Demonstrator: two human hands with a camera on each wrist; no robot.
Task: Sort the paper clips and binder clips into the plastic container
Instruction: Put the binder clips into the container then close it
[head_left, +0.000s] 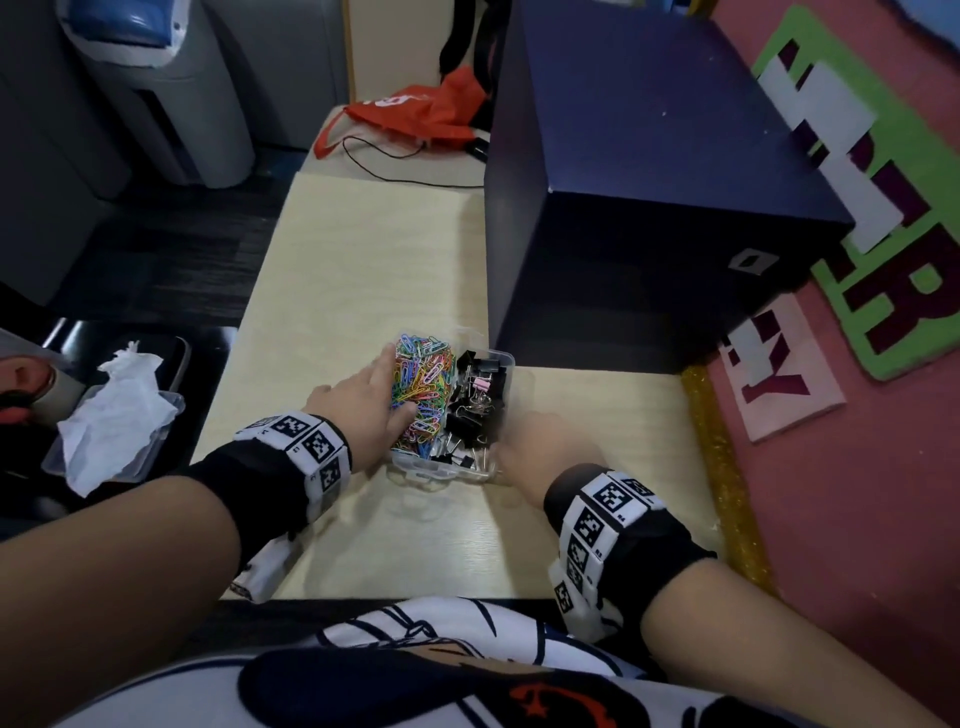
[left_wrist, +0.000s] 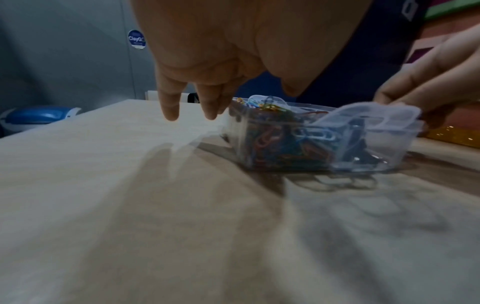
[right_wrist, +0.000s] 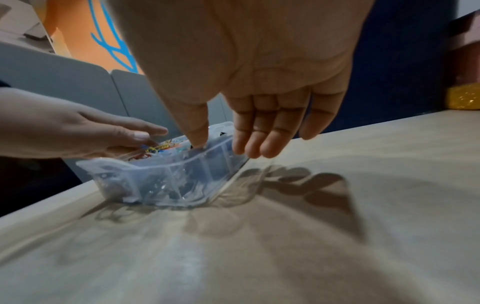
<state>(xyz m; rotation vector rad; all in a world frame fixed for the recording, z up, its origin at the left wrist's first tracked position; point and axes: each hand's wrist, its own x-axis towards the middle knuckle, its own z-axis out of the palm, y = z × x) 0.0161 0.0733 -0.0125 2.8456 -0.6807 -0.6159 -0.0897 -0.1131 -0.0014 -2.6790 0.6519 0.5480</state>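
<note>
A clear plastic container (head_left: 506, 364) sits on the pale wooden table (head_left: 363, 270). Its left compartment holds colourful paper clips (head_left: 421, 389) and its right compartment holds black binder clips (head_left: 475, 405). My left hand (head_left: 387, 392) straddles the left wall, with straight fingers (left_wrist: 168, 107) outside and the thumb lying on the paper clips. My right hand (head_left: 519, 436) holds the near right corner. Its thumb tip (right_wrist: 197, 139) sits on the rim and its fingers (right_wrist: 259, 142) run down the outer wall. The container (left_wrist: 363, 131) and both hands look motion-blurred.
A big dark blue box (head_left: 649, 182) stands right behind the container. A gold glitter strip (head_left: 722, 467) edges the table on the right. A clear tray with crumpled tissue (head_left: 114, 415) lies off the left edge. An orange bag (head_left: 415, 114) and a black cable lie far back.
</note>
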